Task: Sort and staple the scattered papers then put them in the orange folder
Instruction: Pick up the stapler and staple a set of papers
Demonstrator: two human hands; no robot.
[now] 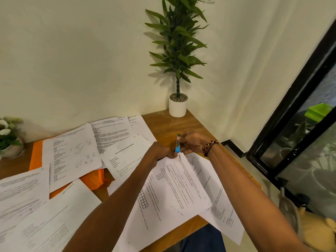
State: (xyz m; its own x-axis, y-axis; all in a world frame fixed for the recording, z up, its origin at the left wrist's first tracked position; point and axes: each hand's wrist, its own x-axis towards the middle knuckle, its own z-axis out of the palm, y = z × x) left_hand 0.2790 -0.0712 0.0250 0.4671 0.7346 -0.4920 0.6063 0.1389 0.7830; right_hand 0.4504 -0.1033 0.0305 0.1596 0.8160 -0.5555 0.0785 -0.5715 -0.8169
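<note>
Stapling stage, one set in hand. At centre right of the frame a small stapler [178, 144], metal with a blue end, is gripped in the right hand [192, 142], fingers curled round it. Its blue end is set at the top corner of a set of sheets [174, 186]. That corner is pinched in the left hand [161, 151], thumb and fingers closed on the paper just beside the stapler. Whether the staple has been driven cannot be told; the jaw of the tool is hidden by the fingers.

The held set is seen to run from the hands down toward the lower centre of the frame, overhanging the near edge of the wooden table [169, 128]. More sheets lie under and to the right of it, fanned rather than squared.

Left to do, as judged from the layout: most of it. Loose papers [72, 153] are spread across the centre left and lower left of the frame, overlapping one another, none visibly stapled. The orange folder [36, 155] is lying flat at left, largely buried under those sheets, only its left strip and a patch near the middle being visible. Nothing can be seen filed inside it.

So sorting is judged partial, stapling just begun or at its first set, filing not started. The folder will need uncovering before anything is put in.
</note>
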